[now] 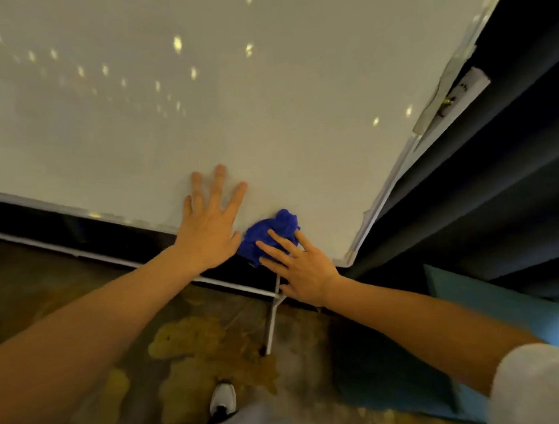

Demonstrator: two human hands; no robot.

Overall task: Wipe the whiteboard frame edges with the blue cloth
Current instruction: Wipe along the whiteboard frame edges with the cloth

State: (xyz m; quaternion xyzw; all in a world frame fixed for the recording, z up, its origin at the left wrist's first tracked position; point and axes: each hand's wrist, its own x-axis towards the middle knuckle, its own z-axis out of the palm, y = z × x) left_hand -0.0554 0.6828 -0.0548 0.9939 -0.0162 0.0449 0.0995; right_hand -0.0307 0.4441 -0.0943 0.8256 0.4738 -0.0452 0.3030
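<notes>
Pressing the crumpled blue cloth onto the white whiteboard's pale metal frame at its bottom edge, the right hand lies flat, fingers spread, while the left hand, open, braces beside it; next likely calls for sliding toward the frame's corner.

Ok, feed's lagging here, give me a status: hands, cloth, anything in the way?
Left hand flat on board, open. Right hand pressing cloth at bottom frame edge, fingers spread. Path to the corner looks clear.

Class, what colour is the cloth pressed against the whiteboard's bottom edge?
Deep blue; the cloth shows best in the head view.
</notes>
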